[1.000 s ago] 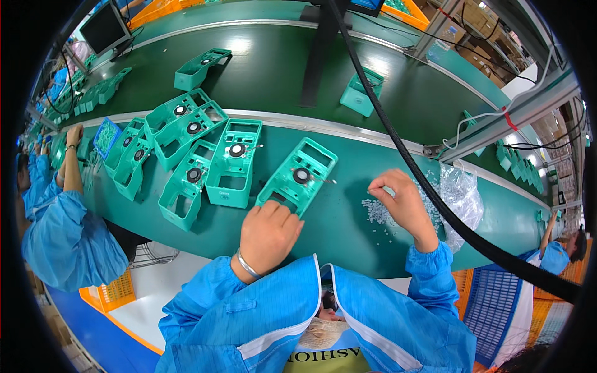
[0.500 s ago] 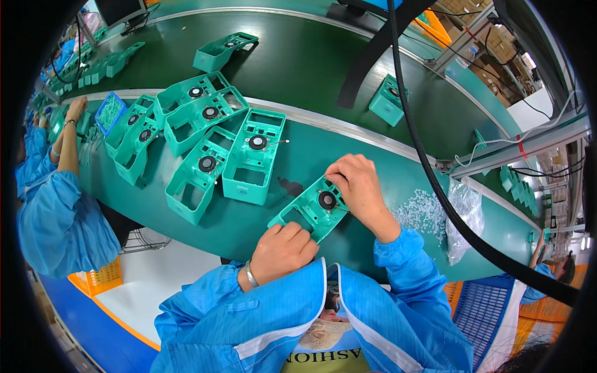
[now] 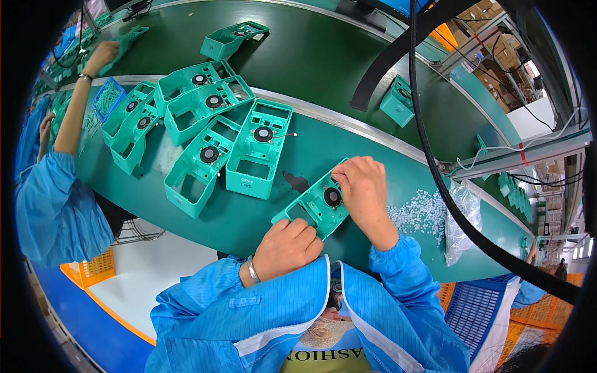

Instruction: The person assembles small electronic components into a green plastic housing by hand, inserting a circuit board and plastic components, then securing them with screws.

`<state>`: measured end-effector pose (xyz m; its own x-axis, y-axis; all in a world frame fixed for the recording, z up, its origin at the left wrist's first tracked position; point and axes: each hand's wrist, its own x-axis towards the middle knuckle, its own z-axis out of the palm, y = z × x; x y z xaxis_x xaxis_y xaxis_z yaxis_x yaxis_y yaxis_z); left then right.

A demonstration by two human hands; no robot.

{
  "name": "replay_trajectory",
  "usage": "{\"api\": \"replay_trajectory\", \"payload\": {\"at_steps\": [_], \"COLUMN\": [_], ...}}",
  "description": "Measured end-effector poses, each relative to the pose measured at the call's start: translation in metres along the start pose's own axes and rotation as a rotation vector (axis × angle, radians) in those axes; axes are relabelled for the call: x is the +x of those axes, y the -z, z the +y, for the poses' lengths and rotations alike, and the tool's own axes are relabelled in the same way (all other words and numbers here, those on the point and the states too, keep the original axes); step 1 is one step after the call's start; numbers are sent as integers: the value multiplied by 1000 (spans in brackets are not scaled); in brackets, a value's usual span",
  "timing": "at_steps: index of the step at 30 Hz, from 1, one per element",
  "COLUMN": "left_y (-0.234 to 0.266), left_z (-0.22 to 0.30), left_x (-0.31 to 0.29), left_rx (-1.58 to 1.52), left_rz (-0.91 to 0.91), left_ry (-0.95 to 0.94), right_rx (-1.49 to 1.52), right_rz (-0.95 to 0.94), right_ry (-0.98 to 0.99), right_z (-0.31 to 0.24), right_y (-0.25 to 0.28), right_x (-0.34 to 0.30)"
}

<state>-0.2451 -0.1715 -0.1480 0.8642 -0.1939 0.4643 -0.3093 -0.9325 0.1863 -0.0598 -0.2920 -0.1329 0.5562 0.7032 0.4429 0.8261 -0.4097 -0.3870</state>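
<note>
A green plastic housing (image 3: 324,220) with a round black fan (image 3: 333,197) lies tilted on the bench in front of me. My left hand (image 3: 289,250) is closed around its near left end, fingers curled over the wall. My right hand (image 3: 364,191) bends over the far right end, thumb and fingers pinched together at the housing; whatever is between the fingertips is hidden. Right of that hand lies a spread of small whitish clear pieces (image 3: 418,211), beside a clear plastic bag (image 3: 462,225).
Several similar housings with fans (image 3: 260,149) stand at the left, near a blue basket of green parts (image 3: 109,99). More housings (image 3: 398,102) sit on the dark green belt (image 3: 305,56) beyond a metal rail. A black cable (image 3: 429,149) crosses the right side. A co-worker's arm (image 3: 71,118) reaches across at left.
The co-worker's hand has moved from beside the blue basket out to the green parts on the belt. My hands keep their grip with little visible movement; the view has shifted slightly.
</note>
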Motion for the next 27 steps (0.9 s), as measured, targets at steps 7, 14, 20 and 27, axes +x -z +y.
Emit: {"api": "replay_trajectory", "payload": {"at_steps": [7,14,20,27], "left_y": [1,3,2,3], "left_z": [-3,-4,-3,-5], "left_x": [2,7,8,6], "left_rx": [-86,-102,-62,-66], "left_rz": [-9,36,11,18], "left_ry": [-19,-37,9,-15], "right_rx": [-182,-160,-64,-140], "right_rz": [75,-46,99,-28], "right_ry": [117,59,-27,-265], "right_z": [-12,-21,16,84], "right_y": [2,1,22,86], "right_x": [-8,-22,-34,-81]}}
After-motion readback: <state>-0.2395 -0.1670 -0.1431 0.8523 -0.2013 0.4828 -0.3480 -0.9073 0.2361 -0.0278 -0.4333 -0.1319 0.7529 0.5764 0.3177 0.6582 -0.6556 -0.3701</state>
